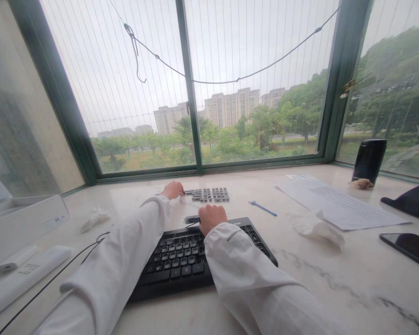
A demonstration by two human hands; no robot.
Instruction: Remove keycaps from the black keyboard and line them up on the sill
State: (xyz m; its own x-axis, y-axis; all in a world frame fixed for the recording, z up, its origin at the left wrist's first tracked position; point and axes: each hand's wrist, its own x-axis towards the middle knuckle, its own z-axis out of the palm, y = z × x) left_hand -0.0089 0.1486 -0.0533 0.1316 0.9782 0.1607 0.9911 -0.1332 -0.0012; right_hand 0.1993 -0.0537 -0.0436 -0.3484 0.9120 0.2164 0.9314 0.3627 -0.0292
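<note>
Beyond the keyboard [176, 263], keycaps [215, 194] lie in rows, presumably for order; left hand [172, 190] and right hand [212, 218], finger state indiscernible.

One head-worn view, facing forward and slightly down; keyboard [179, 256] near below, window [258, 51] beyond.

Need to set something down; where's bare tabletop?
Between right sleeve and phone, nearer than the crumpled tissue; a narrower strip between blue tool and paper. Crowded: around left hand, right hand, keyboard and keycaps; far left, by the white box.
</note>
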